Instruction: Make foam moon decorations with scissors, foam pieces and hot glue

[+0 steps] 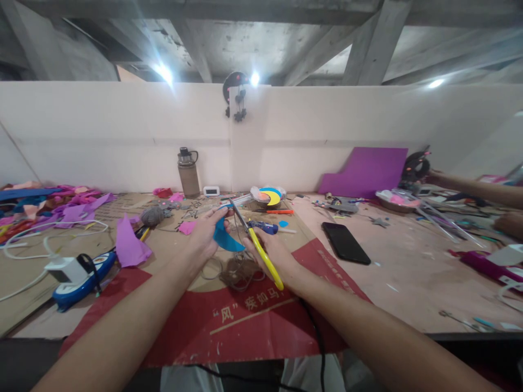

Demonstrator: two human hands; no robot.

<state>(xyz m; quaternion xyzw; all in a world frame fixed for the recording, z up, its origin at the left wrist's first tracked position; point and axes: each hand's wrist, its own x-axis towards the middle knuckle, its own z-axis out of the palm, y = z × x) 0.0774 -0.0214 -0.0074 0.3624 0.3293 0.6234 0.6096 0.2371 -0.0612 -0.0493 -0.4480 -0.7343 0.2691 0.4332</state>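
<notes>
Between the fingers of my left hand [207,231] is a piece of blue felt [226,239], its curved end hanging toward the right. My right hand [273,247] grips a pair of scissors with yellow handles [263,256]. The scissor blades [238,212] point up and away, close to the top of the blue felt; whether they touch it I cannot tell. Below the hands lies a brown lump with loops of grey cord [241,272]. Just beyond my right hand is a dark blue tool [265,226], partly hidden.
A black phone [345,243] lies to the right. Behind stand a bottle [188,173], a small white clock [211,191] and a bowl holding yellow and blue pieces [267,197]. Felt scraps [73,207] and a blue power strip [84,280] are left. Another person's arm [474,185] reaches in at right.
</notes>
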